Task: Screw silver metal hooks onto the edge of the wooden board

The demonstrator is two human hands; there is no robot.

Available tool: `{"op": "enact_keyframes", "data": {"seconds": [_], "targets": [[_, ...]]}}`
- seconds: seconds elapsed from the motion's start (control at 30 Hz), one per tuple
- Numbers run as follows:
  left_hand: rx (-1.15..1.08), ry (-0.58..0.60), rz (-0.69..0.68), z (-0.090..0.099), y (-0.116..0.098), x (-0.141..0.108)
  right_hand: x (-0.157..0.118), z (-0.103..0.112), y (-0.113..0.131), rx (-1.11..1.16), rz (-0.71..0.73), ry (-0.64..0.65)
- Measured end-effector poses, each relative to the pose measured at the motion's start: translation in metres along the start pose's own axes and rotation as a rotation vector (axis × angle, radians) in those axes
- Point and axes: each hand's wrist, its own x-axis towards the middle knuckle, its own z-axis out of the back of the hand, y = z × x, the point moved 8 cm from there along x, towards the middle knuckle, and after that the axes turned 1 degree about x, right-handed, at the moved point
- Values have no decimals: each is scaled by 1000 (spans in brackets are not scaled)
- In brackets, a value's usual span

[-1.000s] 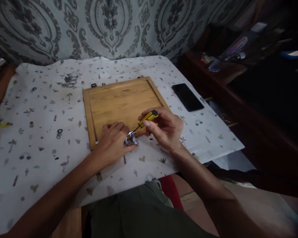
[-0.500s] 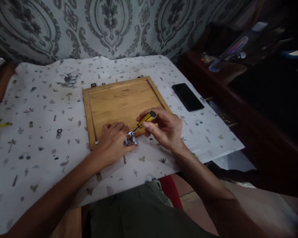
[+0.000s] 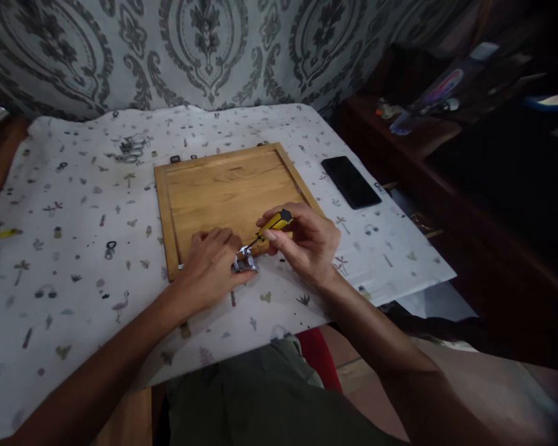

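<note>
A framed wooden panel, like a small cabinet door, lies flat on the patterned cloth. My left hand rests over its near edge, fingers closed on a shiny metal hinge at that edge. In my right hand is a small yellow-and-black screwdriver, pinched between thumb and fingers. It slants down to the left, its tip meeting the hinge. Whether a screw sits under the tip is too small to tell.
The cloth-covered table also bears a black phone right of the panel and several metal hinge-like pieces at back left. A plastic bottle leans on dark furniture at the right. A patterned curtain hangs behind.
Both hands stay in almost the same place, with the screwdriver tip still at the hinge. The right hand has shifted only very slightly.
</note>
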Motion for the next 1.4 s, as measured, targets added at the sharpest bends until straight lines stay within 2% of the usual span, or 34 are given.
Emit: {"op": "enact_keyframes", "data": {"seconds": [0.1,0.23,0.33,0.43,0.6,0.93,1.2,1.4], "targets": [[-18,-18,-1,1,0,0,1,0,-1,-10,-4,1],[-22,16,0,0,1,0,2,0,12,-13,53,3],[-5,12,-5,1,0,-1,1,7,22,5,71,-101],[-7,-9,-8,2,0,-1,-1,13,20,34,37,-178],[-14,-11,-10,1,0,-1,-2,8,12,-15,22,-90],[1,-5,-11,1,0,-1,-3,4,7,-48,24,-33],[-34,-41,-19,2,1,-2,-2,2,5,-26,15,-41],[-55,-25,-3,4,1,-2,-2,13,5,56,-50,-168]]}}
